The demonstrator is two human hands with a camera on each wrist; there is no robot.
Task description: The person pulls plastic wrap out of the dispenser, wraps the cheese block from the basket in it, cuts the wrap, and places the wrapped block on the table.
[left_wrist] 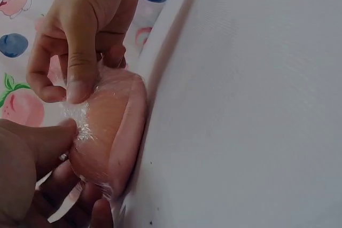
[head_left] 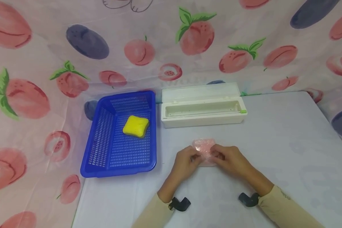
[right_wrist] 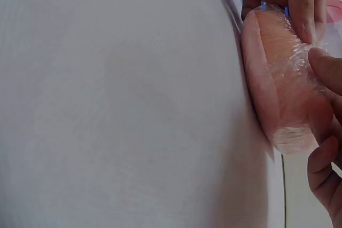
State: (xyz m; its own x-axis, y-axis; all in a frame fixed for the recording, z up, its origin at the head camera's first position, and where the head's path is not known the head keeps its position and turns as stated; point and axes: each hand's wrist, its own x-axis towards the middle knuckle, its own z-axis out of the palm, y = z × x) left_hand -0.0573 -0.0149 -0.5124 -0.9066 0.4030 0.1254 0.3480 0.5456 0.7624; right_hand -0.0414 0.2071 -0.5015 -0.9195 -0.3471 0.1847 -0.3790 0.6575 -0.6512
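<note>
A pink sponge (head_left: pixel 204 145) wrapped in shiny clear plastic film stands low over the white table, in front of the person. The left hand (head_left: pixel 186 161) holds its left side. In the left wrist view the left thumb (left_wrist: pixel 48 142) presses the film while the fingers curl under the block. From the other side the right hand (head_left: pixel 229 157) pinches the film, its thumb close to the left one. Gathered, crinkled film (right_wrist: pixel 299 52) shows between the two hands in the right wrist view. Part of the sponge is hidden behind the fingers.
A blue perforated basket (head_left: pixel 88 169) to the left holds a yellow sponge (head_left: pixel 135 126). Behind the hands stands a long white film dispenser box (head_left: pixel 203 120), its lid (head_left: pixel 200 91) raised and a green cutter tab at its right end. A fruit-print curtain (head_left: pixel 159 28) hangs behind the table.
</note>
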